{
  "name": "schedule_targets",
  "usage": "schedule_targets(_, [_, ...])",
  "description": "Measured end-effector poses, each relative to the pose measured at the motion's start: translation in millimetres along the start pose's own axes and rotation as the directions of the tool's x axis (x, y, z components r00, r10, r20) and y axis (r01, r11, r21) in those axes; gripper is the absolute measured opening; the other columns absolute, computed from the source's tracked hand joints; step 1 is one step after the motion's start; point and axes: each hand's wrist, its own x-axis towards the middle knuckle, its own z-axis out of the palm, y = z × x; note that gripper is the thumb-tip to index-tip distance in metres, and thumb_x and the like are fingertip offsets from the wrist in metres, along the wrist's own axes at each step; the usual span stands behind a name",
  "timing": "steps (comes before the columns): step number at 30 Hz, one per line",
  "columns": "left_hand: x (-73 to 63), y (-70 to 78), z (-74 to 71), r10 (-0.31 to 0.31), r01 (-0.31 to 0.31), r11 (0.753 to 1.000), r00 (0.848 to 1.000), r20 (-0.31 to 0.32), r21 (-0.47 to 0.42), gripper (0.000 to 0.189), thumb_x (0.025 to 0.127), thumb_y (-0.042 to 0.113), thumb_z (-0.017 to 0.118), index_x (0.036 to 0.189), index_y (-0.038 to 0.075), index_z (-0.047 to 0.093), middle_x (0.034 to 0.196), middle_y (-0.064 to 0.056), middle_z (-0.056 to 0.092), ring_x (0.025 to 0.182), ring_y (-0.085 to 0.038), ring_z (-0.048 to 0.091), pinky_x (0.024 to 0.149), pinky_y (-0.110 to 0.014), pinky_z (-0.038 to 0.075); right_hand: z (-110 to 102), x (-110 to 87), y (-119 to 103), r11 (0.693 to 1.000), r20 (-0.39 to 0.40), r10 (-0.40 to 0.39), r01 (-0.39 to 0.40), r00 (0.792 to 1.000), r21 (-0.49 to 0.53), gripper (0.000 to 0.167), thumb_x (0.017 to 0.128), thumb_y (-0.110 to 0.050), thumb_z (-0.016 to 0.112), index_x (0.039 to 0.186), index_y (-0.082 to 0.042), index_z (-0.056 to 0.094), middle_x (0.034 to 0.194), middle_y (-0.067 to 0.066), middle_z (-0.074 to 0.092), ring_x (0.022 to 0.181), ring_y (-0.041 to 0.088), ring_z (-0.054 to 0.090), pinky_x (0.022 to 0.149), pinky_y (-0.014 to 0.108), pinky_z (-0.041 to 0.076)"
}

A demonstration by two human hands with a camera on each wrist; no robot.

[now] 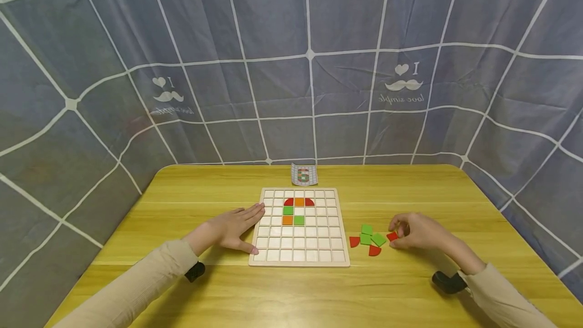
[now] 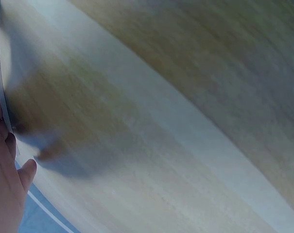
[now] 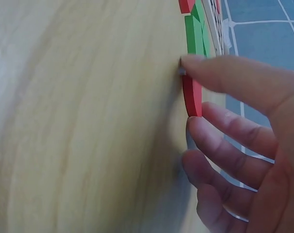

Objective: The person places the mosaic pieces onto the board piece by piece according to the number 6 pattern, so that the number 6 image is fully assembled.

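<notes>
My left hand (image 1: 234,227) lies with straight fingers along the left edge of a pale gridded board (image 1: 278,256), fingertips and thumb at its rim. On the board are red quarter-round tiles (image 1: 309,202), orange tiles (image 1: 299,201) and green tiles (image 1: 288,210). To the right of the board, my right hand (image 1: 416,232) pinches a red tile (image 3: 193,94) between thumb and fingers, low over the table; the fingers partly cover it. Beside that hand lie several loose green tiles (image 1: 378,239) and two red quarter-round tiles (image 1: 374,251).
A small card (image 1: 304,175) printed with a coloured grid pattern stands behind the board. Grey-blue curtains (image 1: 282,85) with white lines close off the back and sides of the wooden table (image 1: 205,181).
</notes>
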Motion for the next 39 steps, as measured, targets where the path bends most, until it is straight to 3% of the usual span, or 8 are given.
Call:
schedule_targets(14, [-2.5, -0.6, 1.1, -0.004, 0.004, 1.0, 1.0, 0.012, -0.002, 0.104, 0.084, 0.071, 0.051, 0.155, 0.006, 0.012, 0.163, -0.012, 0.005, 0.15, -0.027, 0.013, 0.12, -0.046, 0.023, 7, 14.5, 0, 0.998, -0.046, 0.04, -0.042, 0.998, -0.036, 0.031, 0.078, -0.024, 0.078, 0.105, -0.01, 0.073, 0.094, -0.001, 0.072, 0.07, -0.001, 0.057, 0.061, 0.021, 0.046])
schedule_targets(21, [-1.2, -0.5, 2.4, -0.004, 0.004, 1.0, 1.0, 0.005, -0.002, 0.103, 0.084, 0.072, 0.05, 0.155, 0.007, 0.012, 0.163, -0.012, 0.006, 0.149, -0.027, 0.014, 0.119, -0.046, 0.024, 8, 15.7, 3, 0.995, -0.062, 0.104, -0.104, 0.993, 0.004, 0.032, 0.078, -0.029, 0.079, 0.102, -0.008, 0.074, 0.092, 0.002, 0.073, 0.076, 0.01, 0.064, 0.06, 0.022, 0.048])
schedule_targets(24, [-0.4, -0.6, 3.0, -0.01, 0.01, 1.0, 1.0, 0.005, 0.004, 0.103, 0.084, 0.072, 0.051, 0.155, 0.008, 0.012, 0.163, -0.011, 0.006, 0.15, -0.026, 0.014, 0.12, -0.045, 0.024, 7, 14.1, 5, 0.994, -0.072, 0.111, -0.112, 0.991, -0.003, 0.03, 0.077, -0.031, 0.08, 0.098, -0.01, 0.075, 0.088, -0.001, 0.072, 0.074, 0.008, 0.062, 0.059, 0.022, 0.047])
schedule_targets(30, [0.0, -0.2, 3.0, -0.004, 0.004, 1.0, 1.0, -0.004, 0.001, 0.103, 0.084, 0.07, 0.052, 0.155, 0.007, 0.012, 0.163, -0.011, 0.006, 0.15, -0.026, 0.014, 0.119, -0.046, 0.024, 7, 12.9, 6, 0.997, -0.078, 0.077, -0.076, 0.994, 0.008, 0.023, 0.078, -0.028, 0.079, 0.094, -0.012, 0.074, 0.082, -0.006, 0.07, 0.066, 0.001, 0.055, 0.056, 0.02, 0.045])
schedule_targets(39, [0.8, -0.6, 2.0, 0.01, -0.01, 1.0, 1.0, -0.004, 0.01, 0.103, 0.085, 0.071, 0.05, 0.155, 0.006, 0.011, 0.163, -0.012, 0.005, 0.15, -0.026, 0.013, 0.12, -0.045, 0.023, 7, 17.6, 3, 0.999, -0.1, 0.029, -0.031, 0.995, -0.018, 0.018, 0.077, -0.021, 0.078, 0.091, -0.011, 0.074, 0.081, -0.005, 0.071, 0.069, 0.0, 0.058, 0.057, 0.019, 0.047])
